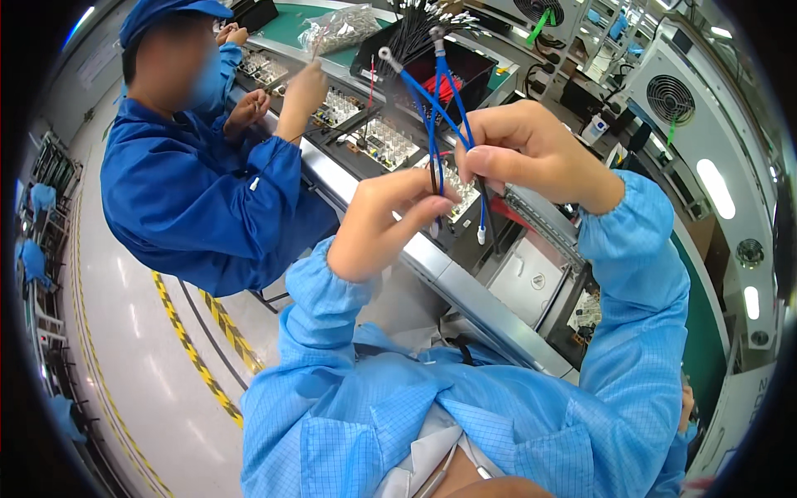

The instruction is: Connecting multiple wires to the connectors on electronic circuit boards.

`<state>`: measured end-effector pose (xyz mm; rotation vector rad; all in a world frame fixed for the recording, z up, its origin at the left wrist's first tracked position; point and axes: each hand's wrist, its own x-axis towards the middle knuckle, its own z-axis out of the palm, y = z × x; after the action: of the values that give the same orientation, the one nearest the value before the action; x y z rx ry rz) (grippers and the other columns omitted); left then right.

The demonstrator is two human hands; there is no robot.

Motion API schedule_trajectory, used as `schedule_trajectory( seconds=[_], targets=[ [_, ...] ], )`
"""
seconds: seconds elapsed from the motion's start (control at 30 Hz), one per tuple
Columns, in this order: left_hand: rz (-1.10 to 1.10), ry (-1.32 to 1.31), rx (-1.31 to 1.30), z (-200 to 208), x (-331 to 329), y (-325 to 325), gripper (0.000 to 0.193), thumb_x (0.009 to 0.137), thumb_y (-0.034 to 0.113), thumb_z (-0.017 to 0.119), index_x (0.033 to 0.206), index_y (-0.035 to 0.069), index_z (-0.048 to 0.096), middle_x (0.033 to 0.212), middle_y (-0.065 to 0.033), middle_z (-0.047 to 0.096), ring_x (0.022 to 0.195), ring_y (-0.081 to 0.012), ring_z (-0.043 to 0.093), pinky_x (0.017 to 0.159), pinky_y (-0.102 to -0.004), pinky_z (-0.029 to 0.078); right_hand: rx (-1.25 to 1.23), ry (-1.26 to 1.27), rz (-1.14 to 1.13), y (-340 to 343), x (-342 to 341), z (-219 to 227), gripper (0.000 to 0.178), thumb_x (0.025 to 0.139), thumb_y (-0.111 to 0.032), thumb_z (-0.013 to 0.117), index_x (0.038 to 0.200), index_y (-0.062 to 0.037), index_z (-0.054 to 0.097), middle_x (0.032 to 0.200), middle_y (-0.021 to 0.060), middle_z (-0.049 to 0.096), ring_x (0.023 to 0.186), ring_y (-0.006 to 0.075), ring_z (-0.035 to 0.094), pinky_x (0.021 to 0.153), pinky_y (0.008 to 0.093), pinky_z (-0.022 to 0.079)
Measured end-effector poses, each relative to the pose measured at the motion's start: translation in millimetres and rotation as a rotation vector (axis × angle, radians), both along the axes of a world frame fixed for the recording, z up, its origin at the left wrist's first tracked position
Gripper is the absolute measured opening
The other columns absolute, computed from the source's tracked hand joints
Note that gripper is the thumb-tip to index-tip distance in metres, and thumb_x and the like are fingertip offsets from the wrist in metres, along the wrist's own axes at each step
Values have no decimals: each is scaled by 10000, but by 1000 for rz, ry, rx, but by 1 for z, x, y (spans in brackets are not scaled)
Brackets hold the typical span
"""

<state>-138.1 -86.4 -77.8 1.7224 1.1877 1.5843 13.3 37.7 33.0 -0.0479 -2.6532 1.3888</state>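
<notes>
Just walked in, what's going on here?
The left hand and right hand pinch blue wires in mid-air. A ring-shaped end sticks up, and a white tip hangs below the right hand. A co-worker in dark blue is at the left, one hand raised. Black wires lie bundled beyond.

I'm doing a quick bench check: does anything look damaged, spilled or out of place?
Nothing stands out as damaged or spilled. The blue wires held by the left hand and right hand cross, ordinary enough during handling. Beyond, black wires fan out untidily but lie bunched.
</notes>
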Motion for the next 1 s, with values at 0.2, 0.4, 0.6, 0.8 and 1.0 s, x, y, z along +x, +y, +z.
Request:
schedule_trajectory(
  seconds=[0.2, 0.4, 0.6, 0.8, 1.0],
  targets=[
    [60, -132, -83, -12, -1, 2, 123, 895, 83, 604, 934, -25, 645, 693, -42, 630, 608, -73, 578, 570, -220, 465, 218, 46, -207, 6, 0, -22, 168, 863, -178, 593, 845, -12, 582, 678, -4, 573, 577, 34, 479, 534, 199, 385],
    [203, -99, -75, -15, -5, 3, 183, 920, 80, 574, 1031, -38, 658, 788, -59, 669, 656, -60, 577, 596, -191, 479, 297, 7, -286, 4, 1, -43, 147, 822, -143, 649, 838, -4, 604, 584, 0, 554, 540, 40, 487, 496, 210, 387],
    [325, -146, -31, -26, -16, -2, 196, 888, 56, 597, 1049, -34, 662, 731, -68, 678, 595, -56, 574, 537, -197, 460, 792, 137, -359, 5, 0, -44, 104, 807, -111, 647, 844, -23, 608, 631, 55, 583, 536, 131, 560, 505, 253, 431],
    [317, -128, -99, -40, -26, -8, 216, 924, 114, 573, 1041, -41, 671, 810, -62, 695, 609, -55, 565, 573, -191, 478, 1203, 269, -369, 16, -2, -44, 102, 798, -90, 644, 877, -41, 603, 834, 72, 624, 712, 237, 628, 584, 315, 499],
    [641, 181, 53, -51, -40, -21, 106, 827, 107, 674, 849, 8, 705, 685, -120, 641, 532, -209, 590, 494, -274, 461, 1437, 217, -399, 12, 10, -43, 183, 792, -80, 655, 960, -55, 588, 858, 69, 599, 762, 226, 610, 590, 319, 499]
  ],
)
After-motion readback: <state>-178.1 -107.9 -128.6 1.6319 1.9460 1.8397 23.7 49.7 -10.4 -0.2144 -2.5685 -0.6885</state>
